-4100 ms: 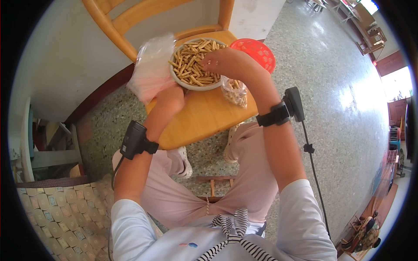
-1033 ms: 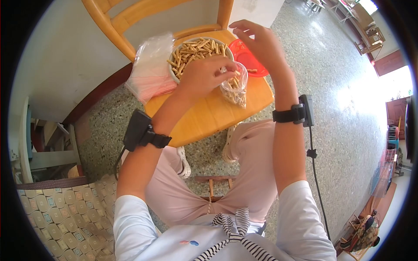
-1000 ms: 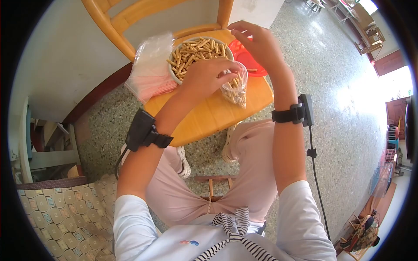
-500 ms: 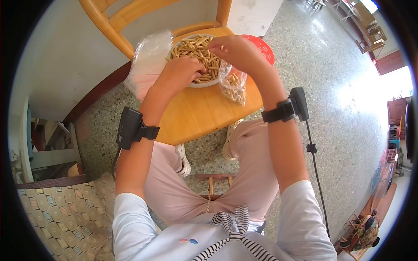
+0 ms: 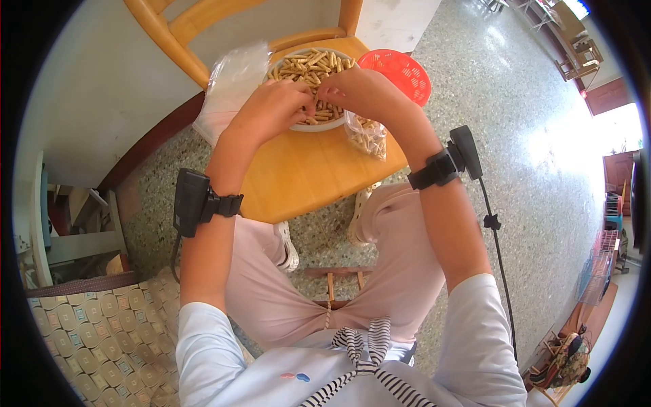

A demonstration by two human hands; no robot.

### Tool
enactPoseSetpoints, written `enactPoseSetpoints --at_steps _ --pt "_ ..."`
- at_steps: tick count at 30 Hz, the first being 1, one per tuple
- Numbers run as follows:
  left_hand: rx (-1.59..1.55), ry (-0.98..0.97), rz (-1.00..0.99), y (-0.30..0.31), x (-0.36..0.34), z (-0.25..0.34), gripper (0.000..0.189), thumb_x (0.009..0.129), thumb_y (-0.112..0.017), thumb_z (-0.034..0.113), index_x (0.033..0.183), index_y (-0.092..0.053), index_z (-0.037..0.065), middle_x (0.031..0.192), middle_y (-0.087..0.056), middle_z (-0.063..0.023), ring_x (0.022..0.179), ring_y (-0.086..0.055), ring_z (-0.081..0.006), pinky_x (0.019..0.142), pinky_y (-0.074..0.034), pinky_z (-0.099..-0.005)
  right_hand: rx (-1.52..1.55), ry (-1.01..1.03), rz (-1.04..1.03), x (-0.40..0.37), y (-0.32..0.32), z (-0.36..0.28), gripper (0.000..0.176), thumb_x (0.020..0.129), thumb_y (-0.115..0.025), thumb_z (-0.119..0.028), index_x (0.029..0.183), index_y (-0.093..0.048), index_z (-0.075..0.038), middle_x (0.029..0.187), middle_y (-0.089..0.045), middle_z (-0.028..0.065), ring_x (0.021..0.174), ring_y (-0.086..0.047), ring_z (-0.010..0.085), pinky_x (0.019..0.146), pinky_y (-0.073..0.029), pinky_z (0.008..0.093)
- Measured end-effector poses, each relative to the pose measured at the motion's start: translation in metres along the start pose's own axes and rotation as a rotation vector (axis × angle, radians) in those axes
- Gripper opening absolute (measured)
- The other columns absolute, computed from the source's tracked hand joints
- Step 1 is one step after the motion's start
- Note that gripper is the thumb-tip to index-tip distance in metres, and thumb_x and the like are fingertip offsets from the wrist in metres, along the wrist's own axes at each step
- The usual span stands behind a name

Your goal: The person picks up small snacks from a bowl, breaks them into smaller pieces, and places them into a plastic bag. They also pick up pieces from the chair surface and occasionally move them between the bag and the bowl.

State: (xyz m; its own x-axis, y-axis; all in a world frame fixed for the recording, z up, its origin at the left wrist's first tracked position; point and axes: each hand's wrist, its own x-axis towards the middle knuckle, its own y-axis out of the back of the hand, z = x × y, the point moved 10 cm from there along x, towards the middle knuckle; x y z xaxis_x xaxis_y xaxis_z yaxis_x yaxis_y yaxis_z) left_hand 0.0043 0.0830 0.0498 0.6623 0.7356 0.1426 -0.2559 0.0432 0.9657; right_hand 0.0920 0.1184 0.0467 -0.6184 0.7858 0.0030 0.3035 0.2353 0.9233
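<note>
1. A stack of clear plastic bags [image 5: 230, 85] lies at the left edge of the round wooden chair seat [image 5: 305, 180].
2. The left hand [image 5: 271, 110] curls its fingers into a white bowl of tan biscuit sticks [image 5: 305, 62] at the seat's back edge. Whether it grips any cannot be told.
3. The right hand [image 5: 361, 91] meets it over the bowl with fingers bunched, and its grip is equally unclear.
4. A small clear bag part-filled with sticks [image 5: 367, 137] sits just beside the bowl, below the right hand.
5. A red plastic mesh basket [image 5: 400, 71] sits at the right edge.

A: What moved since a second ago?

B: Left hand [image 5: 268, 112] let go of the mouth of the small clear plastic bag of sticks [image 5: 366, 136]. No fingers on the bag now, at the right edge of the yellow wooden chair seat [image 5: 305, 176].

A: Right hand?

B: Right hand [image 5: 359, 91] dropped from above the red round plastic basket [image 5: 397, 68] at the far right corner. Both hands now meet fingertip to fingertip in the white round bowl of tan biscuit sticks [image 5: 308, 127].
</note>
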Motion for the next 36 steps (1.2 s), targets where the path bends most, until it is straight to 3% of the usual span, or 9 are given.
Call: enactPoseSetpoints --at_steps 4,6,11,16,18,25,30,32,36 --pt "-0.200 0.084 0.154 0.035 0.005 0.002 0.014 0.086 -0.070 0.012 0.098 -0.066 0.007 0.097 -0.068 -0.0061 0.093 -0.066 -0.0297 0.082 -0.052 -0.0426 0.051 -0.027 -0.039 -0.003 -0.004 0.008 0.024 0.093 -0.063 -0.020 0.116 -0.070 -0.014 0.102 -0.074 0.0076 0.089 -0.070 0.0281 0.079 -0.055 0.0408" --pt "-0.277 0.067 0.234 0.045 0.006 0.002 0.016 0.087 -0.070 0.012 0.100 -0.064 0.007 0.097 -0.068 -0.0066 0.093 -0.066 -0.0298 0.081 -0.052 -0.0423 0.173 0.085 0.124 -0.001 0.008 -0.001 0.025 0.093 -0.064 -0.015 0.118 -0.068 -0.013 0.100 -0.073 0.0086 0.087 -0.070 0.0264 0.077 -0.055 0.0392" --pt "-0.495 0.101 0.373 0.063 0.002 -0.003 0.015 0.090 -0.069 0.013 0.099 -0.060 0.006 0.095 -0.068 -0.0081 0.090 -0.068 -0.0272 0.080 -0.052 -0.0363 0.377 0.112 0.158 0.001 0.026 -0.012 0.025 0.095 -0.065 -0.018 0.118 -0.067 -0.009 0.094 -0.072 0.0121 0.084 -0.069 0.0244 0.077 -0.053 0.0370" --pt "-0.404 0.103 0.437 0.071 -0.002 0.001 0.016 0.089 -0.071 0.015 0.098 -0.060 0.007 0.094 -0.068 -0.0059 0.087 -0.068 -0.0242 0.079 -0.053 -0.0343 0.386 0.090 0.172 0.001 0.025 -0.016 0.026 0.097 -0.064 -0.019 0.119 -0.066 -0.007 0.092 -0.073 0.0120 0.083 -0.069 0.0219 0.075 -0.052 0.0353" --pt "-0.414 0.125 0.437 0.073 -0.003 -0.001 0.016 0.089 -0.071 0.015 0.098 -0.060 0.007 0.094 -0.067 -0.0053 0.086 -0.067 -0.0236 0.079 -0.053 -0.0341 0.462 0.128 0.247 -0.003 0.033 -0.020 0.024 0.093 -0.066 -0.021 0.110 -0.067 -0.004 0.087 -0.068 0.0189 0.079 -0.065 0.0342 0.072 -0.051 0.0407" --pt "-0.391 0.074 0.514 0.082 -0.004 0.003 0.017 0.087 -0.073 0.016 0.095 -0.059 0.008 0.093 -0.067 -0.0033 0.088 -0.068 -0.0224 0.079 -0.052 -0.0338 0.584 0.150 0.254 -0.001 0.035 -0.017 0.022 0.094 -0.063 -0.019 0.111 -0.066 -0.006 0.088 -0.069 0.0175 0.080 -0.066 0.0338 0.072 -0.051 0.0408" --pt "-0.303 0.002 0.533 0.090 -0.005 0.015 0.019 0.085 -0.075 0.018 0.094 -0.061 0.010 0.089 -0.065 -0.0016 0.085 -0.068 -0.0228 0.078 -0.051 -0.0355 0.454 0.155 0.276 -0.005 0.040 -0.020 0.023 0.096 -0.061 -0.020 0.115 -0.065 -0.009 0.090 -0.069 0.0165 0.082 -0.066 0.0354 0.072 -0.052 0.0424" --pt "-0.087 -0.075 0.620 0.100 -0.011 0.029 0.018 0.085 -0.075 0.018 0.093 -0.061 0.011 0.087 -0.064 -0.0015 0.084 -0.067 -0.0222 0.074 -0.052 -0.0360 0.421 0.152 0.297 -0.006 0.044 -0.022 0.023 0.096 -0.060 -0.020 0.116 -0.065 -0.009 0.091 -0.070 0.0160 0.082 -0.067 0.0350 0.072 -0.052 0.0418" --pt "-0.078 -0.052 0.659 0.101 -0.013 0.029 0.017 0.087 -0.075 0.018 0.094 -0.062 0.011 0.088 -0.065 -0.0013 0.082 -0.067 -0.0206 0.069 -0.052 -0.0354 0.424 0.204 0.389 -0.006 0.054 -0.025 0.024 0.096 -0.062 -0.020 0.117 -0.066 -0.010 0.094 -0.072 0.0145 0.085 -0.070 0.0325 0.074 -0.054 0.0392"
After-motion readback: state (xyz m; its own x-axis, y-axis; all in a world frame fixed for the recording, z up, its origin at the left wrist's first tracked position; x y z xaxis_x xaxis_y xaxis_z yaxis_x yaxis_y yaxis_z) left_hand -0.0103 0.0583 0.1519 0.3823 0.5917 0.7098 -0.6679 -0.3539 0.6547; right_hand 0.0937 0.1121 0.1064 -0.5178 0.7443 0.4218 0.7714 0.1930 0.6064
